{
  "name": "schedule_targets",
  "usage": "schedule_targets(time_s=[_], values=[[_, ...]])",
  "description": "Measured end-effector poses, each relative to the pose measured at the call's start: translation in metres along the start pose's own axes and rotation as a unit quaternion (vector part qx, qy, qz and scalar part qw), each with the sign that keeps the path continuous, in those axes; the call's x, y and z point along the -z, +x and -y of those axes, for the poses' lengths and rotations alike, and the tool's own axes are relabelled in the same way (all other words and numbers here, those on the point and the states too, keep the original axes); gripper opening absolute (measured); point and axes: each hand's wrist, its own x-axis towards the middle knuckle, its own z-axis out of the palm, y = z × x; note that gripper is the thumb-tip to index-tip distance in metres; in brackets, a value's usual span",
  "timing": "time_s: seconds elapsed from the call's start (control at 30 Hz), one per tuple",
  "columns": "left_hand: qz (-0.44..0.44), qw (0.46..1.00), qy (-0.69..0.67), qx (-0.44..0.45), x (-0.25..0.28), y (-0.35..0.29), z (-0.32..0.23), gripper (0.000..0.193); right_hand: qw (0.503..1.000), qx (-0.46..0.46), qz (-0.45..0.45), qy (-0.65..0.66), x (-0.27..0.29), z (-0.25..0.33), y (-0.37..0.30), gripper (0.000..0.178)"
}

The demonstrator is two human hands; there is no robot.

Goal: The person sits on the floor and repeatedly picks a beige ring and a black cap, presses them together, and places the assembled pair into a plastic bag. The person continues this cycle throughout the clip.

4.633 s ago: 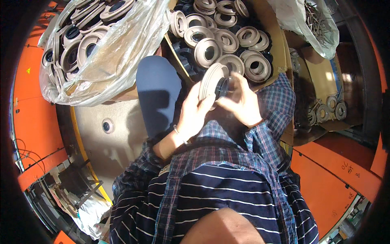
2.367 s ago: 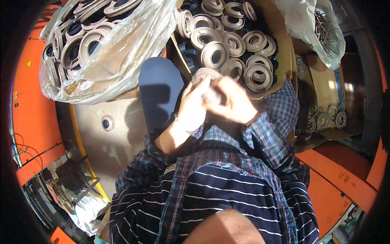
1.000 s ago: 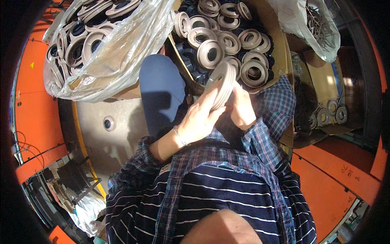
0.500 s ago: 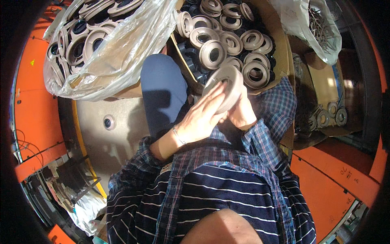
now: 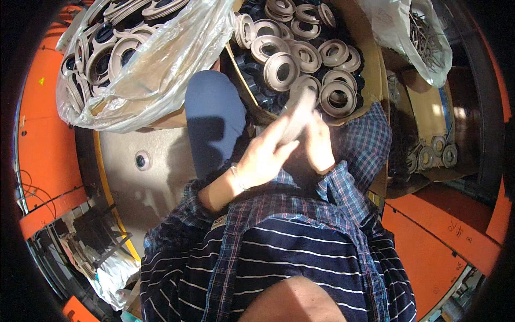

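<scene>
A beige ring (image 5: 299,119) is held tilted, nearly edge-on and smeared by motion, just before the open box. My left hand (image 5: 261,161) grips its lower left part, the thumb pointing right along the near side. Close at the ring's right is my right hand (image 5: 320,146), its fingers pointing up and loosely extended; whether their tips still touch the ring is blurred. Beyond my hands a cardboard box (image 5: 370,59) holds many similar beige rings (image 5: 281,72), lying over black ring-shaped parts (image 5: 255,70).
On the left, a clear plastic bag (image 5: 161,88) bulges with larger beige rings. One small ring (image 5: 142,160) lies on the floor (image 5: 166,142). A bag of thin metal pieces (image 5: 424,37) and a box with several greyish rings (image 5: 426,156) stand right. Orange panels (image 5: 51,129) flank both sides.
The ring has turned from showing its face to nearly edge-on, rising slightly toward the box. My right hand has drawn slightly away from my left hand.
</scene>
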Motion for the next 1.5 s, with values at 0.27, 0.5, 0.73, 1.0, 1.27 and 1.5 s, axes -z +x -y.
schedule_targets(time_s=[0.27,0.5,0.73,1.0,1.27,1.5], values=[[-0.027,0.951,-0.266,0.157,0.01,-0.009,0.009,0.054,0.929,0.183,0.037,-0.32,0.019,0.001,0.004,0.06],[0.07,0.968,0.108,-0.215,0.027,-0.005,0.0,0.067,0.845,-0.274,0.173,0.426,0.002,-0.005,-0.001,0.072],[-0.125,0.922,0.269,-0.25,0.169,0.035,-0.048,0.063,0.98,-0.028,0.085,-0.179,-0.004,-0.029,0.08,0.047],[-0.259,0.961,0.02,-0.094,0.171,0.067,-0.031,0.064,0.938,0.035,0.007,-0.345,-0.027,-0.098,0.167,0.065],[-0.17,0.83,-0.465,0.255,0.024,0.052,0.041,0.062,0.921,0.11,0.313,-0.205,-0.004,-0.003,0.077,0.034],[-0.211,0.883,-0.34,0.245,0.035,0.029,0.021,0.033,0.811,0.248,0.13,-0.515,-0.01,-0.068,0.153,0.031]])
